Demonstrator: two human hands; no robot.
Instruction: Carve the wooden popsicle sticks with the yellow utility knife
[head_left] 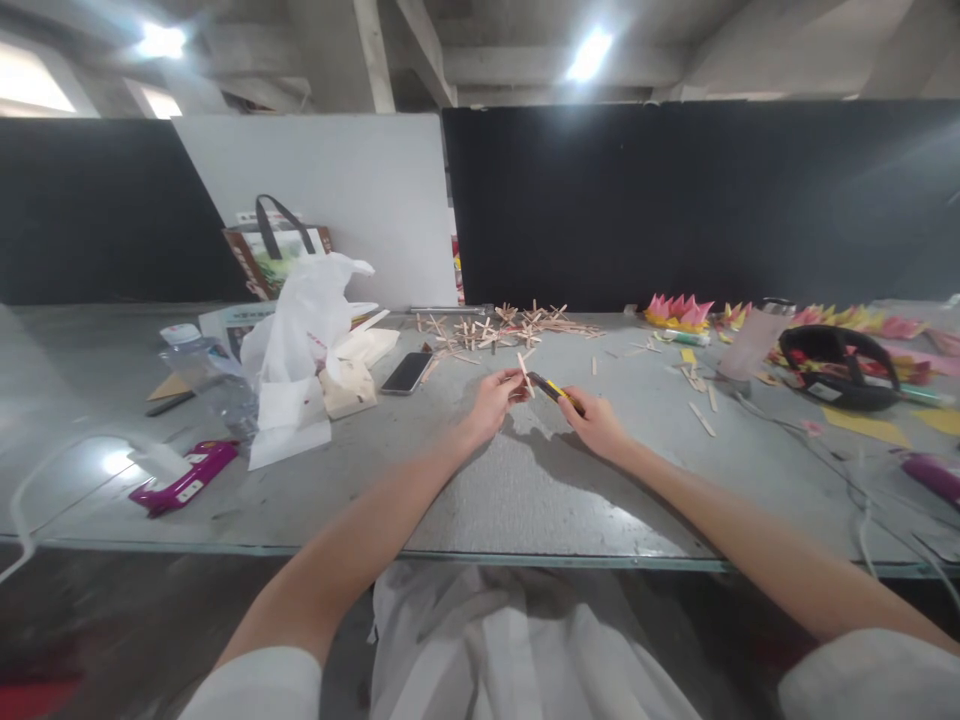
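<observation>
My left hand (495,402) pinches a wooden craft stick (525,374) that stands nearly upright between the fingertips. In my right hand (592,418) is a black and yellow utility knife (551,387), its front end pointing left at the stick. The knife tip looks very close to the stick or touching it; I cannot tell which. Both hands are held low over the middle of the grey table (480,500). Behind them lies a heap of craft sticks (517,325), several joined into crossed shapes.
Left of the hands lie a phone (407,373), a white plastic bag (304,320), a clear bottle (202,365) and a purple power strip (187,478). To the right are loose sticks (703,419), a frosted cup (750,343), a black headband-like object (838,367), pink paper flowers (679,310) and cables.
</observation>
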